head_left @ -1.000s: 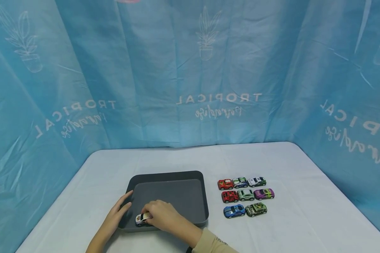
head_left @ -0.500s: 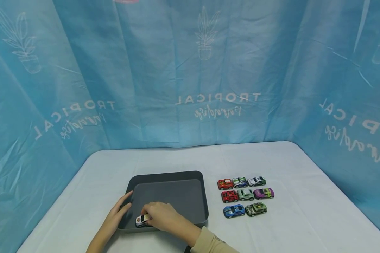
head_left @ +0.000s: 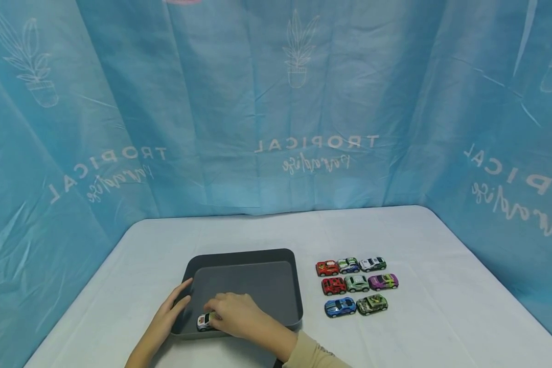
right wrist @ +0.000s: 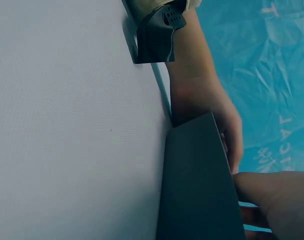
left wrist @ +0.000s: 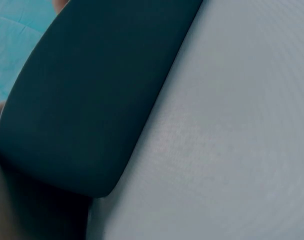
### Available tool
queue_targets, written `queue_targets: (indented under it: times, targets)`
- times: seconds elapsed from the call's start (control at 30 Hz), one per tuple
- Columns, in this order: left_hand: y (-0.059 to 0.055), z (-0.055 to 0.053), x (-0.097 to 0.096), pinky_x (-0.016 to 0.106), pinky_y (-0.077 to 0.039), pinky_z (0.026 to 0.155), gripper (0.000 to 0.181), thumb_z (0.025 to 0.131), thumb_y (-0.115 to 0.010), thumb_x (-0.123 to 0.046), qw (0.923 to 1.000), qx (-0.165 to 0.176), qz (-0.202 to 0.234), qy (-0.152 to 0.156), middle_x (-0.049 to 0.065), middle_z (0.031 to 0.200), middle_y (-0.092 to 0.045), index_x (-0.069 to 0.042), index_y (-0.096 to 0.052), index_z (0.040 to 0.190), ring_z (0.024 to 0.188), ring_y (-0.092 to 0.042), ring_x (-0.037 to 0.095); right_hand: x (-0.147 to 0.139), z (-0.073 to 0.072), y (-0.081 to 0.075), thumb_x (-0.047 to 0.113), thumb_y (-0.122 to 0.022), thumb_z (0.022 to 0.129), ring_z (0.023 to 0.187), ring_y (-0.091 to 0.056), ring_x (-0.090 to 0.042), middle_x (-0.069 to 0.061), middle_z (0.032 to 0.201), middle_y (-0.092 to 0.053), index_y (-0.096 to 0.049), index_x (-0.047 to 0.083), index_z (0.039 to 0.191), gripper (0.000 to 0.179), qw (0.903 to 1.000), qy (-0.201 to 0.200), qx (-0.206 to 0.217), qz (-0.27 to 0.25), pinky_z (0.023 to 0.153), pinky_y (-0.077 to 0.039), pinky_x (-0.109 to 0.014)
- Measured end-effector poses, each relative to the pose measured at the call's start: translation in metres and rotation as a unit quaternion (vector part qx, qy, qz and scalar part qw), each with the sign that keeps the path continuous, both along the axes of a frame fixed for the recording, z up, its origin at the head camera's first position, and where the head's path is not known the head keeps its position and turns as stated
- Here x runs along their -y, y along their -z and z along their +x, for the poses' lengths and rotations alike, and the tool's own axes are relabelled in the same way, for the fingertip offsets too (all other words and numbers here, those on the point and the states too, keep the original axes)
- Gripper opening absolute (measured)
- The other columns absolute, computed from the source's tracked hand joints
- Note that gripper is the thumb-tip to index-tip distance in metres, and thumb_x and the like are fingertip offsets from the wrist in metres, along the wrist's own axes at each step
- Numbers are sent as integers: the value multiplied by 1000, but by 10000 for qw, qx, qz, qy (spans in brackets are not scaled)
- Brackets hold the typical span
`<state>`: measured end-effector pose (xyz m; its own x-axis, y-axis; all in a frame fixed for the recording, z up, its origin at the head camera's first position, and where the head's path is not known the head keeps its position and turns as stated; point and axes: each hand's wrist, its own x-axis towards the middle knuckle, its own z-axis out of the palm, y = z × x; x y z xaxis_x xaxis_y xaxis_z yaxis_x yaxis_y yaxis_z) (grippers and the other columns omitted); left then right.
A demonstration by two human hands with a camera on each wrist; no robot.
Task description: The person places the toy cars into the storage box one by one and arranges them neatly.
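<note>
A white toy car sits in the near left corner of a dark grey rectangular tray. My right hand pinches the car's right end and covers part of it. At the tray's left side, my left hand lies over the rim, its fingers fairly straight and its thumb reaching inside. In the left wrist view, the tray's outer wall fills much of the picture. The right wrist view has my right hand at the lower right; the tray wall hides the car there.
Several toy cars stand in rows right of the tray, among them a blue car, a camouflage car and a purple car. A white cloth covers the table. Blue printed curtains hang behind and at both sides.
My right hand has shifted very slightly over the white car and now hides more of its right end. My left hand, the tray and the rows of cars stay put.
</note>
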<state>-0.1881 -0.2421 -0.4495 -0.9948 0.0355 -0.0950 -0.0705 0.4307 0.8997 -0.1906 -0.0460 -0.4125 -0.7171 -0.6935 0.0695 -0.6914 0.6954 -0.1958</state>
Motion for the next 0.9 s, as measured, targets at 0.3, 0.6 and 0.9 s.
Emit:
queue_targets:
  times: [0.3, 0.6, 0.9]
  targets:
    - [2, 0, 0, 68, -10, 105, 54, 96, -37, -39, 9999, -102, -41, 41, 20, 151, -13, -14, -25, 143, 138, -7, 45, -9, 2, -6, 42, -50, 91, 111, -56, -3, 13, 123, -58, -56, 28, 122, 34, 9931, -305, -1115, -196, 96, -46, -26]
    - [2, 0, -1, 68, -11, 105, 54, 96, -38, -39, 9999, -144, -72, 16, 21, 151, -14, -13, -25, 142, 137, -8, 45, -20, 2, -8, 54, -32, 93, 129, -42, -14, 8, 140, -43, -39, 30, 137, 51, 9895, -227, -1381, -351, 110, -28, -49]
    - [2, 0, 0, 68, -10, 104, 54, 96, -38, -37, 9998, -186, -48, 2, 21, 151, -15, -13, -26, 142, 137, -9, 45, -36, 6, -9, 61, -29, 91, 134, -35, -21, 6, 146, -35, -33, 32, 140, 58, 9839, 5, -1751, -368, 108, -23, -57]
